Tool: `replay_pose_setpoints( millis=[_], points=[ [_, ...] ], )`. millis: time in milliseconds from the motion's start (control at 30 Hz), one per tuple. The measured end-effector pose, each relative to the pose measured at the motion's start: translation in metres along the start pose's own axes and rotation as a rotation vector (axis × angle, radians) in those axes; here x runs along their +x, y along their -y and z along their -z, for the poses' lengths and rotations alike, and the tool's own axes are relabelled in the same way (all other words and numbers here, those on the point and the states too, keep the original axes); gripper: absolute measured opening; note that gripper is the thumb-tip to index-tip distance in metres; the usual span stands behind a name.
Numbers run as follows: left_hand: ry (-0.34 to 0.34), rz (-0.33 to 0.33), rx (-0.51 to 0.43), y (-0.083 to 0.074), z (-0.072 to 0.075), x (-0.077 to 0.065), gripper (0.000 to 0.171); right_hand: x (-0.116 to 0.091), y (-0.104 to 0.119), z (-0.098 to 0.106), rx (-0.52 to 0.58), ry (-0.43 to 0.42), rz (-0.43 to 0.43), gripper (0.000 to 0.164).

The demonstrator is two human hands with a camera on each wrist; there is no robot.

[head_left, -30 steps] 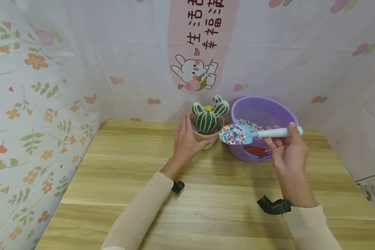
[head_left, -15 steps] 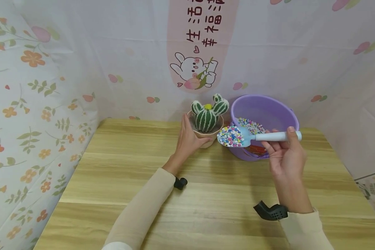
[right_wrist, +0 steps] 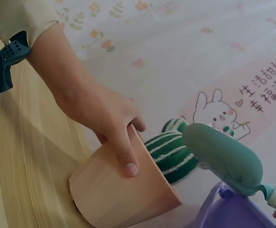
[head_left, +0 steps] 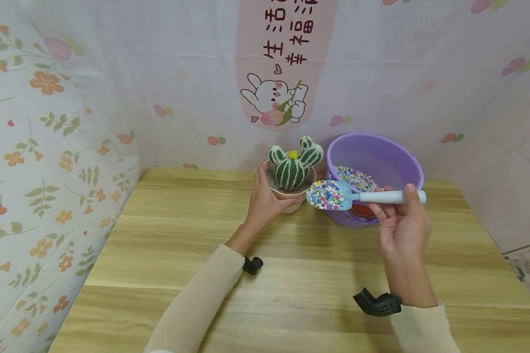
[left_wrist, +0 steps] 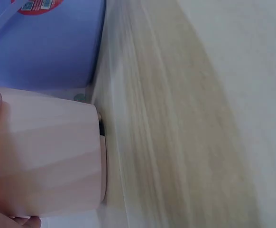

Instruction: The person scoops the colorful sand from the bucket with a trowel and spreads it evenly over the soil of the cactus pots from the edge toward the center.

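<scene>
In the head view my left hand (head_left: 265,198) grips the rim and side of a pale peach flower pot (left_wrist: 48,152), thumb in front and fingers on the far left. Inside the pot stands a green-and-white striped fuzzy cactus (head_left: 290,174) with a yellow tip. My right hand (head_left: 404,230) holds the white handle of a light blue scoop (head_left: 346,196), level in front of the purple bucket. Small multicoloured pellets (head_left: 325,194) fill the scoop, whose tip is by the pot's right side. From the right wrist camera, the scoop's underside hides part of the cactus.
Right of the pot stands a purple bucket (head_left: 393,152) with more coloured pellets (head_left: 355,177) in it. Both stand at the back of the wooden table (head_left: 300,294), against a printed cloth backdrop (head_left: 181,78). Another patterned cloth (head_left: 53,196) hangs on the left.
The right hand has brought the scoop slightly left and nearer the front, with its pellets still in it. The left hand keeps hold of the pot, and the pot and cactus have shifted very little.
</scene>
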State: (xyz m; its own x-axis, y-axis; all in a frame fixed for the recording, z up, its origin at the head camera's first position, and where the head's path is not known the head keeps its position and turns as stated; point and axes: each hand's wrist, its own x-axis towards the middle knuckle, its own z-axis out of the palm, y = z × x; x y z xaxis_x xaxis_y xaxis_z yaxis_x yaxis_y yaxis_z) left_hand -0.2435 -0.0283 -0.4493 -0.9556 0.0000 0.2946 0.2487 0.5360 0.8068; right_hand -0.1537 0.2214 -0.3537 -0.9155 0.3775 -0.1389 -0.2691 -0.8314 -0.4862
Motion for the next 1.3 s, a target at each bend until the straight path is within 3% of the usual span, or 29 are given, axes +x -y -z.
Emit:
replay_pose_setpoints(
  millis=[200,367,733,1300],
  points=[
    [0.026,0.040,0.010,-0.003,0.006,-0.013,0.133,-0.003,-0.006,0.001,-0.008,-0.032,0.041,0.035],
    [0.016,0.027,0.011,-0.004,0.008,-0.020,0.130,-0.006,-0.010,0.002,-0.007,-0.066,0.065,0.034],
    [-0.042,-0.035,-0.005,-0.009,0.014,-0.038,0.124,-0.007,-0.020,-0.004,-0.065,-0.060,0.152,0.033],
    [-0.183,0.036,-0.002,-0.021,0.002,-0.062,0.131,-0.007,-0.029,-0.003,-0.108,-0.018,0.228,0.037]
  ],
)
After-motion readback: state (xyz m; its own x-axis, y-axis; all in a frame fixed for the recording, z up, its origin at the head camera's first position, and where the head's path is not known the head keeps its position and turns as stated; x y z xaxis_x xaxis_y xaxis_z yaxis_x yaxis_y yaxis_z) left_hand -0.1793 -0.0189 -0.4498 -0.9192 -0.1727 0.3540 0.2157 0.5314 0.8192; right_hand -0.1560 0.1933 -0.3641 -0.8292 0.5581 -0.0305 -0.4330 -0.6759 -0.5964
